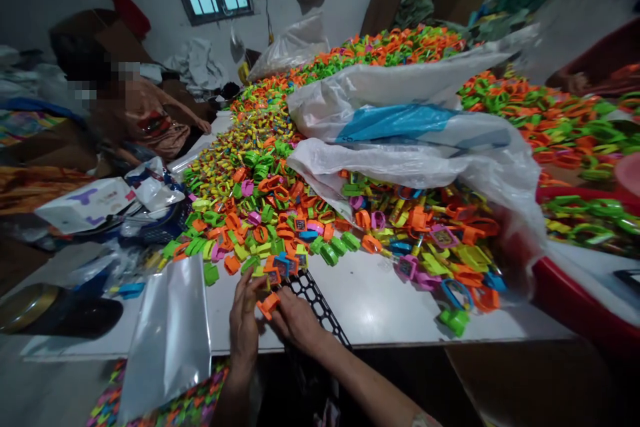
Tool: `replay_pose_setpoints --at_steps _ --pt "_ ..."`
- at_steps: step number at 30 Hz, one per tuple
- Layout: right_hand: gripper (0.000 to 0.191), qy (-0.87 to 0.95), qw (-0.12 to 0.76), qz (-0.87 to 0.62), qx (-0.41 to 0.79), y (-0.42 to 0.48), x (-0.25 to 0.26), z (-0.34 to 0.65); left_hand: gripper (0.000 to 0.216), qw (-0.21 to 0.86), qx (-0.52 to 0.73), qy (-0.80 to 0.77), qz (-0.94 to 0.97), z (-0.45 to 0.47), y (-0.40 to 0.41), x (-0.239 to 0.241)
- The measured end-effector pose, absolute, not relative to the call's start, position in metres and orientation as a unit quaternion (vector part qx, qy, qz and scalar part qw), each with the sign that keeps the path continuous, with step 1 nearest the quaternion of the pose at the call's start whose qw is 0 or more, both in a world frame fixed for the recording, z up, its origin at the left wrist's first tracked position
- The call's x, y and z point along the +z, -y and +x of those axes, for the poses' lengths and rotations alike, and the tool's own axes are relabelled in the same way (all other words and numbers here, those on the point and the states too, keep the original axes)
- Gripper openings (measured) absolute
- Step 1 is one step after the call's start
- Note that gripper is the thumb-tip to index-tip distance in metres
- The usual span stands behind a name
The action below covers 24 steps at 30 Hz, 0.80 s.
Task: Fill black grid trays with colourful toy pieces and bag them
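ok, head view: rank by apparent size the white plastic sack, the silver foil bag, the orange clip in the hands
1. white plastic sack, largest.
2. silver foil bag; it lies nearer the camera, so the gap is unsure.
3. orange clip, smallest, between left hand and right hand.

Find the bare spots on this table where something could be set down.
Bare white table lies between the black grid strip and the green piece at the front edge. Behind, the heap of coloured plastic pieces is crowded.

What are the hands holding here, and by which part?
Left hand and right hand pinch a small orange plastic ring-shaped toy piece by its opposite ends.
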State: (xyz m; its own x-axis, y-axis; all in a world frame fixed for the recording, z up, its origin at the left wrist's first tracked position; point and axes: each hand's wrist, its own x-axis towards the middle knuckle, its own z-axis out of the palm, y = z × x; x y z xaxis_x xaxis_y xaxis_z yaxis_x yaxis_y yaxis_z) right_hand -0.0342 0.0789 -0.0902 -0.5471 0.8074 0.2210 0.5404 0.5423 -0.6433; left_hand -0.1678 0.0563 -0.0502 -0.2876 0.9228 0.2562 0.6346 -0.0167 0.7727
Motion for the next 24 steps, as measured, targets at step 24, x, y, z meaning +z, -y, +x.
replay_pose_setpoints --at_steps 24 --pt "0.031 0.781 0.162 -0.457 0.393 -0.012 -0.038 0.099 0.046 0.485 0.314 -0.555 0.599 -0.080 0.003 -0.050"
